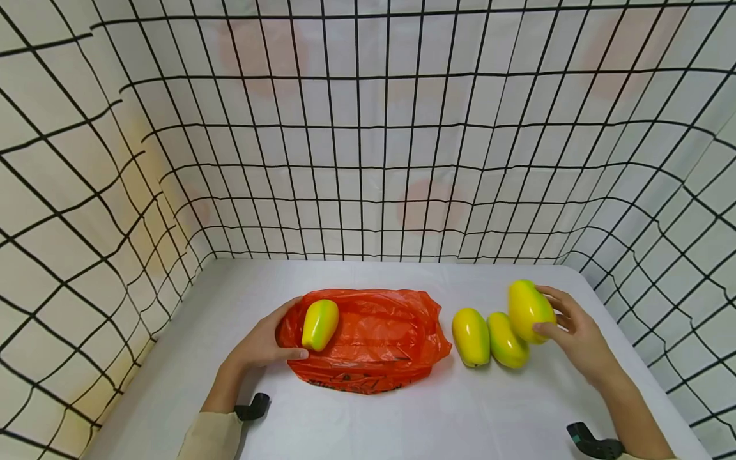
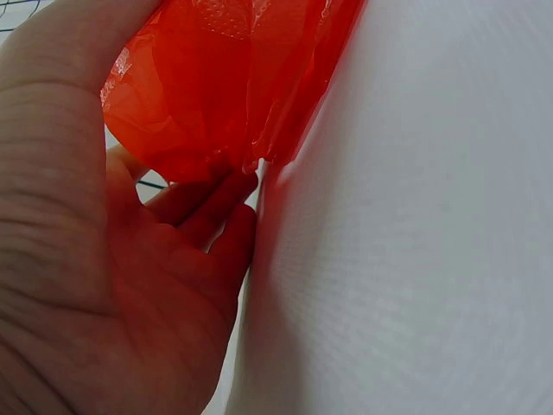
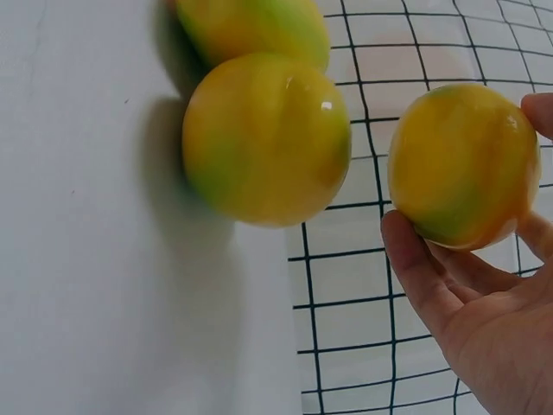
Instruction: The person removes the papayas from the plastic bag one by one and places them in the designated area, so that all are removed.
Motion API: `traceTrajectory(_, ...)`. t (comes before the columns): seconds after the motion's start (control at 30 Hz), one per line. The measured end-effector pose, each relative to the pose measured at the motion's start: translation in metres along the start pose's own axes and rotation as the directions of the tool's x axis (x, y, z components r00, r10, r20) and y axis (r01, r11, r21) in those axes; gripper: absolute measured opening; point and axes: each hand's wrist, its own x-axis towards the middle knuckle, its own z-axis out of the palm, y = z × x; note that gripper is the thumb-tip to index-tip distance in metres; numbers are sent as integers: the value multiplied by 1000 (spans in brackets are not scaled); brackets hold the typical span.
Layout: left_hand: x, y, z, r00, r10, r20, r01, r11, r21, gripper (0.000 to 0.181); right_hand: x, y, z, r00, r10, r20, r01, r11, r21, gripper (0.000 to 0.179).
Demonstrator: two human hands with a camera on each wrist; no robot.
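A red plastic bag (image 1: 385, 326) lies spread on the table, with one yellow-green mango (image 1: 320, 324) at its left end. My left hand (image 1: 259, 342) holds the bag's left edge, thumb along the front and the other fingers at the back. In the left wrist view the red plastic (image 2: 225, 86) hangs between thumb and fingers. On the right, my right hand (image 1: 577, 335) grips a mango (image 1: 529, 310) by its side, raised off the table. Two more mangoes, a left one (image 1: 471, 337) and a right one (image 1: 506, 342), lie side by side between it and the bag.
The white table (image 1: 431, 421) is enclosed at the back and sides by a black wire grid (image 1: 359, 166) with white sheeting behind it. Dark camera mounts sit on the left wrist (image 1: 253, 407) and the right wrist (image 1: 592, 442).
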Motion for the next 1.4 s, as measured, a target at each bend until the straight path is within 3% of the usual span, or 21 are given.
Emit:
traceTrajectory(0.73, 0, 2, 0, 1000, -11, -1, 11, 1000, -5, 111, -7, 33, -11, 994, 109, 18, -109, 993, -38, 63)
traceTrajectory(1.13, 0, 2, 1, 1000, 3, -1, -3, 1000, -10, 111, -7, 51, -6, 979, 191, 66, -191, 982, -2, 64)
traceTrajectory(1.4, -1, 2, 1, 1000, -29, -6, 29, 1000, -8, 110, -7, 58, -4, 975, 205, 82, -203, 979, -25, 64)
